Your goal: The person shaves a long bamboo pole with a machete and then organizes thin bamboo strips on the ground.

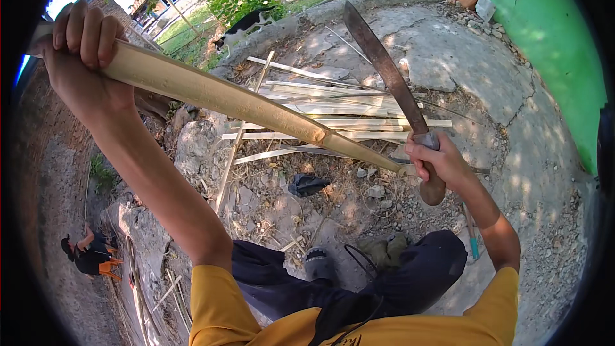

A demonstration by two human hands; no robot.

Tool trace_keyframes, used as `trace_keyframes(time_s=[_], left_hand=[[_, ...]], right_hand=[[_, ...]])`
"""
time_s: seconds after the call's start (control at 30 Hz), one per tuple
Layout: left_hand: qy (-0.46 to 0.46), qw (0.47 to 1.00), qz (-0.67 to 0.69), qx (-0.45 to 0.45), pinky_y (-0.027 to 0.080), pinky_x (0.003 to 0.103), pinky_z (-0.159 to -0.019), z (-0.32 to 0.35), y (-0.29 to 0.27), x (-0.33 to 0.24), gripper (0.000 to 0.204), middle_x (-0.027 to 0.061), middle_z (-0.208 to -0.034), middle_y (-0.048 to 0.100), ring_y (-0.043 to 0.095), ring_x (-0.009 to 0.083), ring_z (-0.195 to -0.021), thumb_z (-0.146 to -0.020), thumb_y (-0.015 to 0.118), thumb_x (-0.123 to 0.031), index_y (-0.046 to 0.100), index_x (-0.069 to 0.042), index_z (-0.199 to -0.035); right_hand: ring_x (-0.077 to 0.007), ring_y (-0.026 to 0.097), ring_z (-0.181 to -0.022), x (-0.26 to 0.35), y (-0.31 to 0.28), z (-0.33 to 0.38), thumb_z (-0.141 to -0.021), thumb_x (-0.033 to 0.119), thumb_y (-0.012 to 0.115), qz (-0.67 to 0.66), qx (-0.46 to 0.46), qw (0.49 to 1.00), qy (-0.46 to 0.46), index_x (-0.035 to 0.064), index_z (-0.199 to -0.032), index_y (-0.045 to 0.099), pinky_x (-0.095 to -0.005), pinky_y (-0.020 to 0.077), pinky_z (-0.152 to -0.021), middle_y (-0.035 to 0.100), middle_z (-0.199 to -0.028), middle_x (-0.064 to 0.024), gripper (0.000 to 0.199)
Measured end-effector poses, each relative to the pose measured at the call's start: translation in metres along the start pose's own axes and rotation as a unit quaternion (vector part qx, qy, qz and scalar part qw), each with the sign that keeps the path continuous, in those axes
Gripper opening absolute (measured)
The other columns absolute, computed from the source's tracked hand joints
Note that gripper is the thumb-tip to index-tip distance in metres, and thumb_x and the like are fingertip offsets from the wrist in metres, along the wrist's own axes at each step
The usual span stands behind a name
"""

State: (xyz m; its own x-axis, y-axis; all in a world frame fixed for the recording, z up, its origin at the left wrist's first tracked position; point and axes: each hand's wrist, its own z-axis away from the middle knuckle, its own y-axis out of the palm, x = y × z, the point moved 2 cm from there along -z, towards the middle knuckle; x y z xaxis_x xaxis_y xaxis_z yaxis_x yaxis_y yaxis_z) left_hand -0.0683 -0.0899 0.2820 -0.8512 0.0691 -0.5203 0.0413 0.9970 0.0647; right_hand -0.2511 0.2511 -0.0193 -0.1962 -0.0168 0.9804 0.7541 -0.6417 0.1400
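Observation:
My left hand [90, 51] is raised at the upper left, its fingers wrapped round one end of a long pale split bamboo pole [211, 94]. The pole slants down to the right, and its lower end comes close to my right hand [442, 161]. That hand grips the handle of a machete [391, 67]. The blade is dark and rusty, points up and away from me, and stands apart from the pole. Under and beyond the pole lies a loose heap of pale bamboo strips [333, 106] on the ground.
A black plastic scrap [307, 184] lies on the stony ground before my legs. A tool with a teal handle [473, 248] rests at the right. A black-and-white cat [246, 29] is by the low kerb. A green wall [544, 38] stands right; a person [93, 253] sits far left.

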Motion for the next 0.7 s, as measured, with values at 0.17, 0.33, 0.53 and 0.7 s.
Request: trace_keyframes(time_s=[0.17, 0.33, 0.53, 0.7], left_hand=[[-0.003, 0.994, 0.053, 0.091, 0.025, 0.023, -0.043, -0.022, 0.036, 0.022, 0.032, -0.0021, -0.061, 0.027, 0.023, 0.0081, -0.046, -0.102, 0.034, -0.010, 0.034, -0.011, -0.070], [0.018, 0.997, -0.002, 0.079, 0.025, 0.024, -0.046, -0.026, 0.051, 0.015, 0.036, 0.0001, -0.061, 0.027, 0.020, 0.0103, -0.048, -0.102, 0.037, -0.012, 0.029, -0.012, -0.068], [-0.029, 0.998, -0.052, 0.019, 0.023, 0.023, -0.048, -0.016, 0.048, 0.001, 0.018, 0.0044, -0.060, 0.028, 0.025, 0.0126, -0.054, -0.081, 0.031, 0.003, 0.029, -0.010, -0.068], [0.043, 0.998, -0.036, 0.010, 0.025, 0.025, -0.048, 0.001, 0.044, -0.001, 0.030, 0.0011, -0.063, 0.024, 0.021, 0.0116, -0.050, -0.099, 0.046, -0.018, 0.034, -0.008, -0.073]], right_hand=[[-0.0076, 0.048, -0.048, 0.081, 0.034, 0.052, -0.094, 0.017, 0.065, -0.037, 0.046, 0.996, 0.065, 0.0015, -0.096, 0.057, -0.0255, 0.0396, -0.044, 0.050, -0.063, -0.0003, 0.018], [-0.0077, 0.047, -0.052, 0.119, 0.067, 0.082, -0.092, 0.012, 0.064, 0.029, 0.088, 0.992, 0.080, -0.0007, -0.100, 0.055, -0.0256, 0.0407, -0.045, 0.047, -0.064, -0.0013, 0.018], [-0.0079, 0.048, -0.051, 0.125, 0.091, 0.097, -0.090, 0.005, 0.058, 0.078, 0.115, 0.982, 0.129, -0.0006, -0.095, 0.053, -0.0264, 0.0409, -0.046, 0.050, -0.063, -0.0014, 0.009], [-0.0080, 0.048, -0.050, 0.096, 0.097, 0.099, -0.092, 0.010, 0.059, 0.078, 0.072, 0.981, 0.164, 0.0011, -0.092, 0.053, -0.0266, 0.0403, -0.045, 0.050, -0.061, -0.0004, 0.011]])
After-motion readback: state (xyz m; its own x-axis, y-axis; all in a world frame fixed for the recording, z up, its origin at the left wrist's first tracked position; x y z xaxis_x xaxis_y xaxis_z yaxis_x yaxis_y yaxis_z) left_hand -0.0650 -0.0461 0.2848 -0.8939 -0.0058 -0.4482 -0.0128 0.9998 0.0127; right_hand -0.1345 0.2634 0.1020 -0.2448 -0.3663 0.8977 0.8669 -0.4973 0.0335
